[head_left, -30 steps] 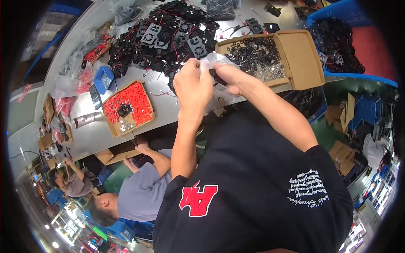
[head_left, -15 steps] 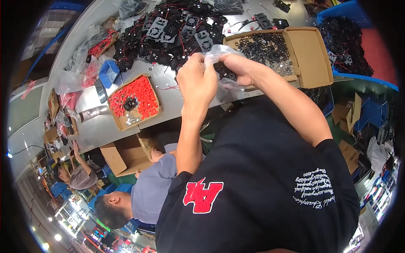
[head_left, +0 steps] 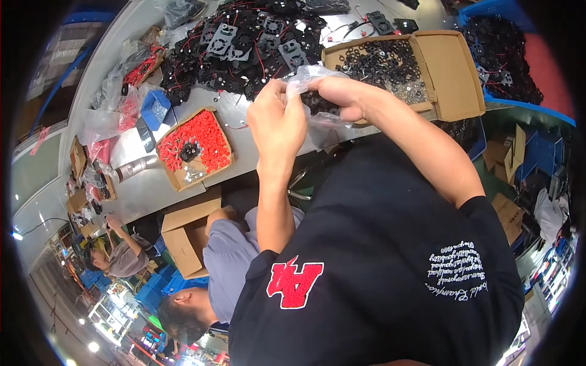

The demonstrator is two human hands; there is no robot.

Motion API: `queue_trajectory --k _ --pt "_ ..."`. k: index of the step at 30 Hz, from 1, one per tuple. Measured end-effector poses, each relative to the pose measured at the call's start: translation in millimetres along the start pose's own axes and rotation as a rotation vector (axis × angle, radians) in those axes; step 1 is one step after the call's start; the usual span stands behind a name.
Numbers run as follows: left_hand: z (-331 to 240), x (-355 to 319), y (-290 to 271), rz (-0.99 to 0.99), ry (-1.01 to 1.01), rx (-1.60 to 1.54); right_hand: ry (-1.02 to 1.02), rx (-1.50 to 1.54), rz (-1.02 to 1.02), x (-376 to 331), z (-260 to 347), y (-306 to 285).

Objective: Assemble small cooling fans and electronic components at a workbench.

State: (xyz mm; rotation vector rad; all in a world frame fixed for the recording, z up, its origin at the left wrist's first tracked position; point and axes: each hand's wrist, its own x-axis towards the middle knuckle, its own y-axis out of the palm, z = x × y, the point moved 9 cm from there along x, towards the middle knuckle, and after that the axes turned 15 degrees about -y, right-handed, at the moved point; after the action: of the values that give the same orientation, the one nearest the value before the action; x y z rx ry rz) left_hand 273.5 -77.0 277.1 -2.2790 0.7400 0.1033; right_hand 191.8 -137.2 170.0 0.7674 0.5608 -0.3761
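i note both hands drawn nearer than a second ago. left hand (head_left: 278,122) pinches clear plastic bag (head_left: 317,100) top; right hand (head_left: 342,97) closed round bag, near cardboard box (head_left: 452,73). opening proceeds.

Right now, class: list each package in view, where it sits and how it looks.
Clear plastic bag: held by left hand and right hand, dark parts inside.
Open cardboard box: right tabletop, black rings.
Shallow cardboard tray: left, red parts.
Plain cardboard carton: below the table.
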Motion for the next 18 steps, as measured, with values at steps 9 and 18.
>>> queue_trajectory --k 9,18 --pt "-3 1 0 0.014 -0.017 0.082 0.004 0.019 -0.035 1 -1 -9" --pt "-3 -3 0 0.041 -0.023 0.101 0.011 0.055 -0.02 -4 -6 -6"
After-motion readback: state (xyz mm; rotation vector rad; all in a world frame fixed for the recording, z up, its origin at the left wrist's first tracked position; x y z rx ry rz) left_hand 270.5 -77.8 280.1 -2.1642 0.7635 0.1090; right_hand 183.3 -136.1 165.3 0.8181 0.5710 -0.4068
